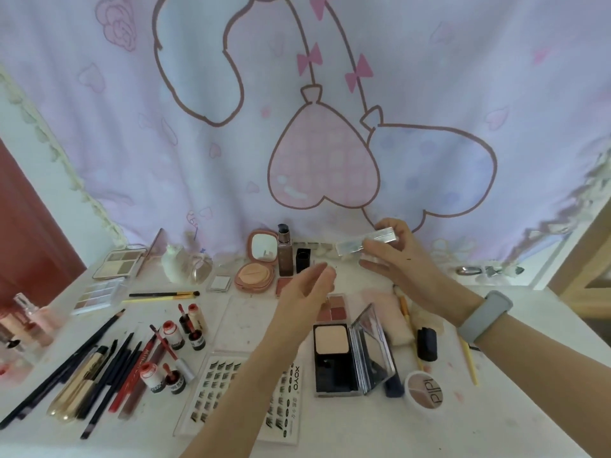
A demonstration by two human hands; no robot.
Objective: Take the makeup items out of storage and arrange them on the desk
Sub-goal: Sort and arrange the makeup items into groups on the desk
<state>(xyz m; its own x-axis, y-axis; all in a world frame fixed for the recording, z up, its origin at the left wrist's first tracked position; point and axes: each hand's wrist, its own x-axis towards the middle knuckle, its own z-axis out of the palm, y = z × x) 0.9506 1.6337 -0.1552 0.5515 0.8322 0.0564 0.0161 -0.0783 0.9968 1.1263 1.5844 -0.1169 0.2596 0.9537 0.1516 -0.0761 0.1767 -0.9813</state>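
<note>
My right hand holds a small silver, mirror-finished makeup case above the back of the white desk, thumb and fingers pinching its right end. My left hand hovers just left of it over the desk middle, fingers relaxed and holding nothing. Many makeup items lie spread below: an open black powder compact, a pink cushion compact with its mirror up, and a brown foundation bottle.
Pencils and brushes fan out at the front left beside small red lip tints. False-lash trays lie under my left forearm. A round PIPI pot and eyeshadow palettes sit near the edges. A pink curtain hangs behind.
</note>
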